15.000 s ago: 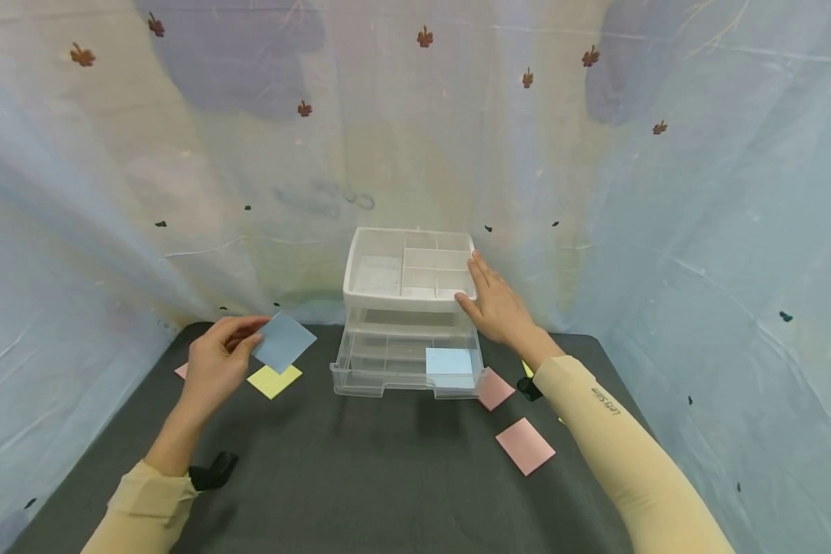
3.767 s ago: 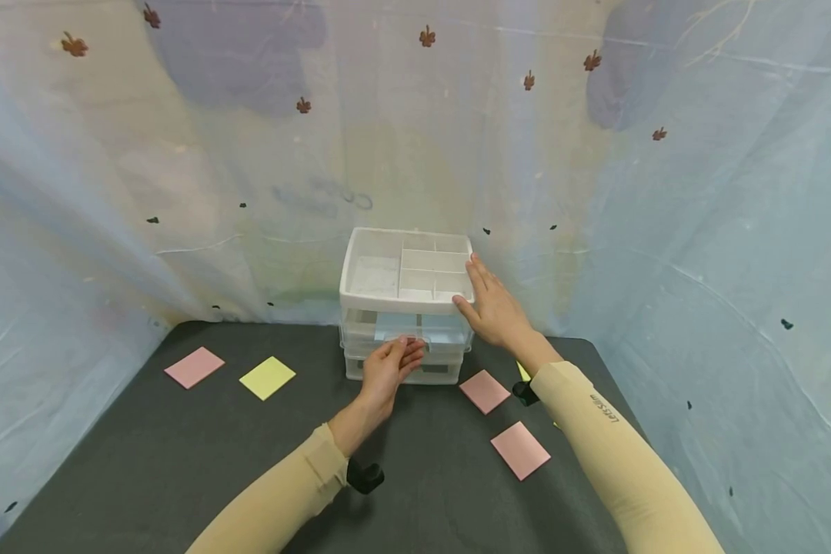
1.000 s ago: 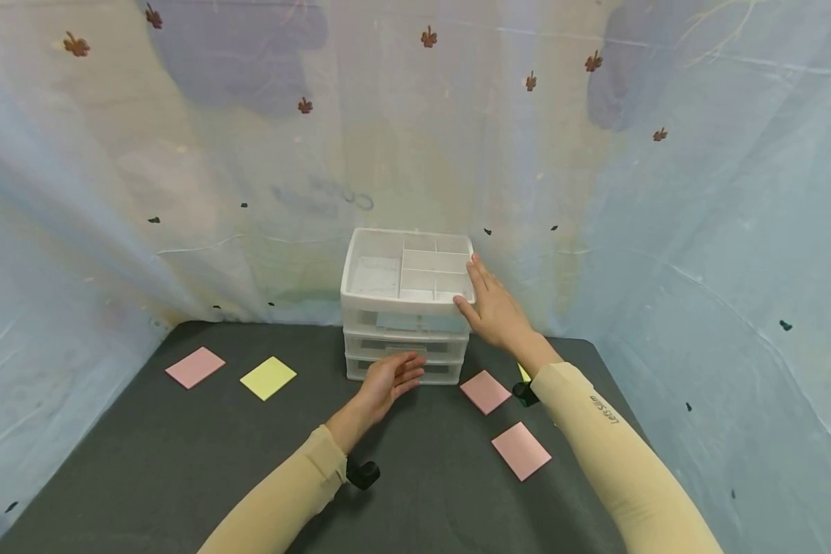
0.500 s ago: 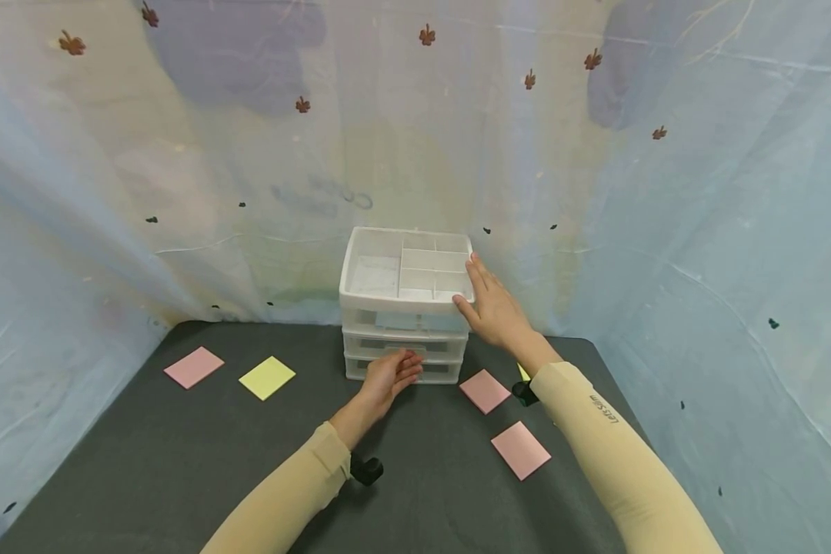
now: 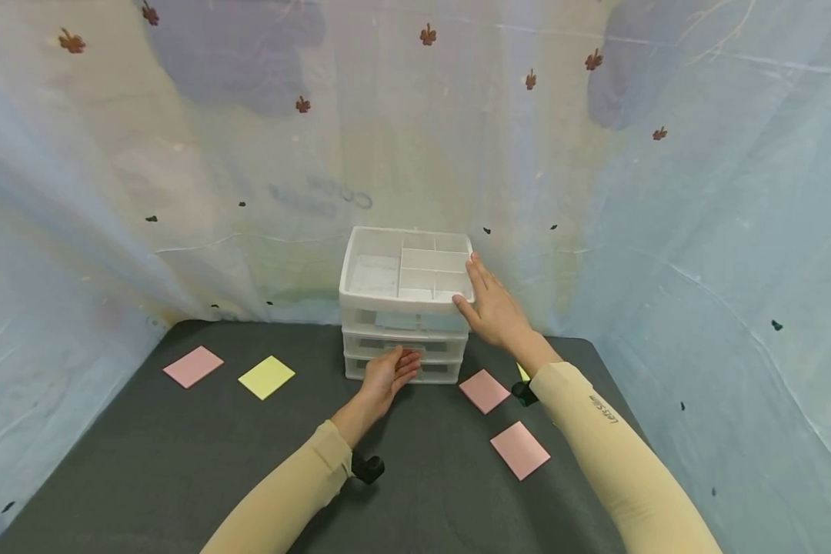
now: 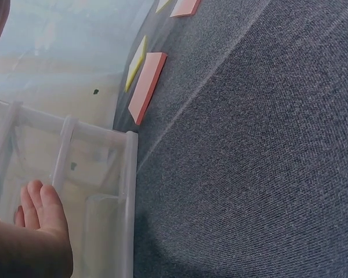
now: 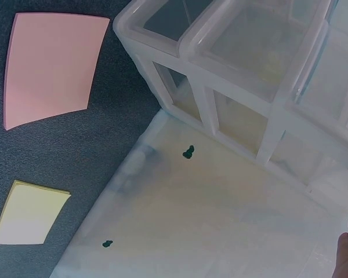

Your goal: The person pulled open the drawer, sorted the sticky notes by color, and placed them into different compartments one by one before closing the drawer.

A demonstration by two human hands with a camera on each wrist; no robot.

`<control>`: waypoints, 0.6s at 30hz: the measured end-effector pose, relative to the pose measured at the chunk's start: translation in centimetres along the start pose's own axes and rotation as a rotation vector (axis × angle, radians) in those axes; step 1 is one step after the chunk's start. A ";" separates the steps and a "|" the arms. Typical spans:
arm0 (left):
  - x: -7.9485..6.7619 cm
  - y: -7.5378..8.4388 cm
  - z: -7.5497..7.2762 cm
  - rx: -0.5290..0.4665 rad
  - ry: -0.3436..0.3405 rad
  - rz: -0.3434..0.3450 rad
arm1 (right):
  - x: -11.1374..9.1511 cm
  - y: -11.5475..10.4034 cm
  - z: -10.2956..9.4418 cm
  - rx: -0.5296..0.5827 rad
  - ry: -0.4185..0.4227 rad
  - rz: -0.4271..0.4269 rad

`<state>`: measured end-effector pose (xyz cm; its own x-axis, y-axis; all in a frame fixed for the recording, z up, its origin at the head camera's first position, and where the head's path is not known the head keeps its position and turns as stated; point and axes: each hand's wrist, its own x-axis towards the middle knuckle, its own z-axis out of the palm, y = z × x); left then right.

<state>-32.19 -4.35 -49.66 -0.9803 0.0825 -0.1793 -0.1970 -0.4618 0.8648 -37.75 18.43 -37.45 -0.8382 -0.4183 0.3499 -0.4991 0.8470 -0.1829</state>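
Observation:
A white plastic drawer organizer with clear drawers and a compartmented top stands at the back of the table. All its drawers are in. Pale blue sticky notes show through the top drawer's front. My left hand is at the middle drawer's handle, its fingers fairly straight with the thumb above them; in the left wrist view the fingers overlap the drawer fronts. My right hand rests against the organizer's right side, with long straight fingers along the top rim and the thumb at the front corner.
On the dark table, a pink sticky note pad and a yellow one lie left of the organizer. Two pink pads lie to its right, with a yellow pad partly behind my right arm. A patterned curtain hangs behind.
Earlier my left hand held a blue pad beside the pulled-out top drawer. That drawer has since slid in with the blue pads. My left hand moved down to the middle drawer; my right stayed.

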 end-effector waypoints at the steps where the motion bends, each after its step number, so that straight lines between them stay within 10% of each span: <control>1: 0.0 0.0 0.0 -0.002 0.000 0.000 | 0.0 0.0 0.0 0.000 0.001 -0.001; 18: -0.7 -0.1 -0.4 0.022 -0.034 0.005 | -0.2 0.0 0.0 0.004 0.002 0.002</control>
<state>-31.46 -4.69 -49.84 -0.9811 0.1105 -0.1591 -0.1919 -0.4425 0.8760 -37.56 18.48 -37.51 -0.8386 -0.4164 0.3512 -0.4986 0.8463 -0.1873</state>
